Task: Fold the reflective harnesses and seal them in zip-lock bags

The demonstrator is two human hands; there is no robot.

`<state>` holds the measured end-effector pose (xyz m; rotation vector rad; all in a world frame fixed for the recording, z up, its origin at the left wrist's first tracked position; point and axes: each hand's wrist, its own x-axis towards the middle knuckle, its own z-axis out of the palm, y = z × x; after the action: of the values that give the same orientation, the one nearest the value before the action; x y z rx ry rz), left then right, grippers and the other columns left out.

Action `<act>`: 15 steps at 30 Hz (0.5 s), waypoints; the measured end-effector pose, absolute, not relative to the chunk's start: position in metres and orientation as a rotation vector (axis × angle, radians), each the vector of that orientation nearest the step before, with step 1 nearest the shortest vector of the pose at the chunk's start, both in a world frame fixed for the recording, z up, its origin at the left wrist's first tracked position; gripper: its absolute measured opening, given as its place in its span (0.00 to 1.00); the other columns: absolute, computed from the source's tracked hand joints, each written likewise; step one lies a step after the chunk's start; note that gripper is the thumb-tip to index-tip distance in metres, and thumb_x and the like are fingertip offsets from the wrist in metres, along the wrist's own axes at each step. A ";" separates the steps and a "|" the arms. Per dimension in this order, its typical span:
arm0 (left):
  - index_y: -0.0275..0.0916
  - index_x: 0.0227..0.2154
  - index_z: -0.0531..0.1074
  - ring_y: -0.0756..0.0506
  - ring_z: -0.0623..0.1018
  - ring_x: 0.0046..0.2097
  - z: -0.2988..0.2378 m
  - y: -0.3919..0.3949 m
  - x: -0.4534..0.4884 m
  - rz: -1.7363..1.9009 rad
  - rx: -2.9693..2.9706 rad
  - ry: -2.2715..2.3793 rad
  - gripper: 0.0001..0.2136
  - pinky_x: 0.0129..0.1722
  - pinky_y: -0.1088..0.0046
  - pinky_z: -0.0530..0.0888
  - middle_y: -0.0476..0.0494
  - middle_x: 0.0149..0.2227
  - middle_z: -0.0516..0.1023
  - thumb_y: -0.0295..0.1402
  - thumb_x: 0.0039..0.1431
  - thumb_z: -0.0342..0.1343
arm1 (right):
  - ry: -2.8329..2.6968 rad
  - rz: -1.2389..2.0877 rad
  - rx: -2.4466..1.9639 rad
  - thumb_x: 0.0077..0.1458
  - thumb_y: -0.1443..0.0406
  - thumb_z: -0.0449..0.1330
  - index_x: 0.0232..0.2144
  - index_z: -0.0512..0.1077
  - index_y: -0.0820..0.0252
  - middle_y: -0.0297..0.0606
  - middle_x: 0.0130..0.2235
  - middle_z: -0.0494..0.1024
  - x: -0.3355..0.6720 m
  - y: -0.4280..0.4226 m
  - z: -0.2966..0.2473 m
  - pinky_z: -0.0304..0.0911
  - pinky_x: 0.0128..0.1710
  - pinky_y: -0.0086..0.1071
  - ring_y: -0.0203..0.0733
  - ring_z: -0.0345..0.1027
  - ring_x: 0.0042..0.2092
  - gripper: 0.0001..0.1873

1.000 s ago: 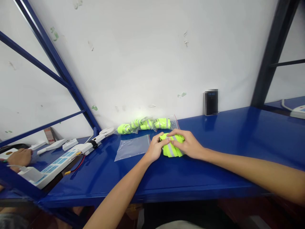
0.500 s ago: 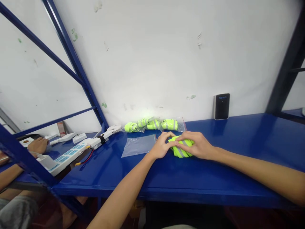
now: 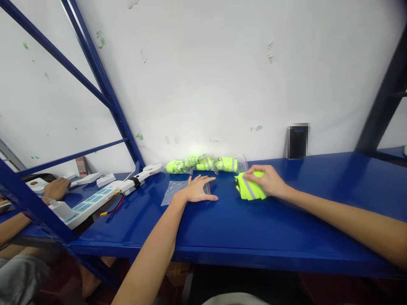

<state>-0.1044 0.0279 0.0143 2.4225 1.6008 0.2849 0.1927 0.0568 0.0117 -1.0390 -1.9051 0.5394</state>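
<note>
My right hand (image 3: 269,181) is closed over a folded neon-yellow band with a grey reflective stripe (image 3: 248,190), pressing it on the blue shelf (image 3: 286,220). My left hand (image 3: 194,191) lies flat with fingers spread on an empty clear zip bag (image 3: 173,189), apart from the band. Behind them, against the wall, lies a row of bagged neon-yellow bands (image 3: 203,163).
A black device (image 3: 298,141) leans on the white wall at the back right. To the left lie a small white fan (image 3: 146,170) and a white power strip (image 3: 92,203) with a red wire. Another person's hand (image 3: 56,188) rests at far left. Blue frame bars cross the left side.
My left hand let go of the folded band and moved left onto the clear bag. My right hand slid the band slightly right.
</note>
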 end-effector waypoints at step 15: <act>0.49 0.59 0.60 0.36 0.62 0.62 0.021 0.011 -0.054 0.891 2.617 1.337 0.31 0.63 0.53 0.52 0.40 0.61 0.63 0.52 0.53 0.57 | -1.647 0.802 -1.010 0.44 0.51 0.65 0.23 0.76 0.61 0.34 0.24 0.75 0.182 0.064 0.001 0.55 0.25 0.30 0.38 0.63 0.26 0.17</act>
<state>-0.0544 0.0111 0.0212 2.6173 1.3369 0.8909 0.1823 0.0638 0.0007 -1.0097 -1.6473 0.8021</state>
